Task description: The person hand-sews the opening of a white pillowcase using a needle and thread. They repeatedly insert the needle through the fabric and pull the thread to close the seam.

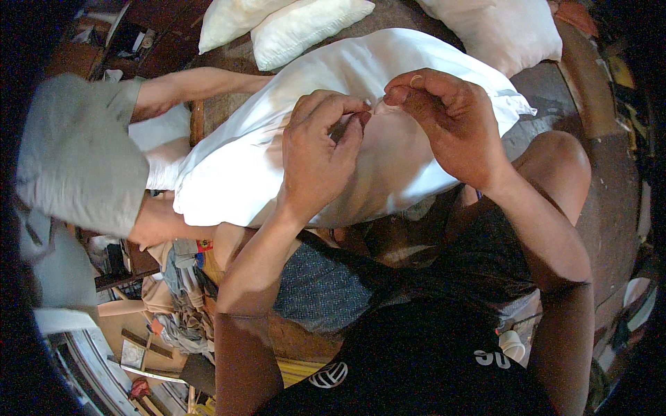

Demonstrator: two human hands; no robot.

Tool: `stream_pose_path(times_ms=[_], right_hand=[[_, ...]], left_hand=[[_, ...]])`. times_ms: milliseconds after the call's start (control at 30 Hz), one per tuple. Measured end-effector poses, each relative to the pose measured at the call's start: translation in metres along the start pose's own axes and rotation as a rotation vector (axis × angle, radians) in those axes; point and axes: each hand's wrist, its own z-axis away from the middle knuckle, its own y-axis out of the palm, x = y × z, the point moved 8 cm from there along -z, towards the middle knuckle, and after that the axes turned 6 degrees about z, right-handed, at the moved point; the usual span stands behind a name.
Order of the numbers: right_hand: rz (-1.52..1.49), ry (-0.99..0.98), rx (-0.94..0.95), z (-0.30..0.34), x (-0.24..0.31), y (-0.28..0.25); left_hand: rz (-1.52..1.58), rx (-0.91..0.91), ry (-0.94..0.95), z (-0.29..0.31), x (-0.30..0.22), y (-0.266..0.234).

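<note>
A large white stuffed pillow or cushion point(229, 163) lies in front of me, its cover loose and wrinkled. Above its middle, my left hand point(319, 142) pinches thumb and forefinger together; a tiny pale tip shows there. Just to the right, my right hand point(451, 118) is closed in a pinch too, its fingertips a short way from the left ones. A thin light loop, perhaps thread, shows on the right forefinger. What either pinch holds is too small to name.
Two smaller white pillows point(312, 31) lie beyond at the far side, and another point(499, 31) at far right. At left, a person in grey clothing point(83, 152) has bare limbs beside the large pillow. Cloths point(180, 305) are heaped at lower left; a white cup point(512, 344) stands lower right.
</note>
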Motion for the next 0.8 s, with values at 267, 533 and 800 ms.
stream_pose_path(times_ms=[267,533,800], right_hand=[[-0.101,0.051,0.120,-0.001,-0.009,0.013],[-0.184,0.284,0.178,-0.008,-0.027,0.006],[-0.344,0.437,0.157,-0.006,-0.038,0.008]], left_hand=[[-0.007,0.028,0.023,-0.003,-0.001,0.001],[-0.005,0.074,-0.057,-0.002,0.004,0.001],[0.002,0.102,-0.084,-0.006,0.005,0.001]])
